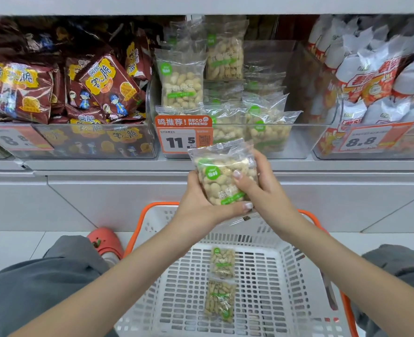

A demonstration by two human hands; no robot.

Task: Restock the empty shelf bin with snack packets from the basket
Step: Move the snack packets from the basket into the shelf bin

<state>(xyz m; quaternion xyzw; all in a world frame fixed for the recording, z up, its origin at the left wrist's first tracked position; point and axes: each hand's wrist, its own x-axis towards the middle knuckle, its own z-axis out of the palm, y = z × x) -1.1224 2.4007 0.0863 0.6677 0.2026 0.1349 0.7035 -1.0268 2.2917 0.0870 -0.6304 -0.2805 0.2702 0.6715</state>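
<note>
A clear packet of peanuts (221,177) is held between both hands just below and in front of the middle shelf bin (298,142), above the basket (286,251). The left hand (196,205) is cupped under its lower left side with the fingers curled beneath, and the right hand (257,188) is wrapped round its right edge, the thumb pressed on the printed face.

The packet is judged light and soft: a thin, glossy film that is likely slippery, with loose nuts that shift and could be crushed if squeezed hard. It is best taken by the filled body or the flat sealed ends, with a gentle grip.

The bin is already partly filled with the same packets, some upright at the back. Two more packets (221,283) are left lying flat on the basket floor, so the task is judged well advanced.

An orange price tag (183,136) is fixed to the bin front. Brown snack bags (99,86) are stacked in the bin to the left.
</note>
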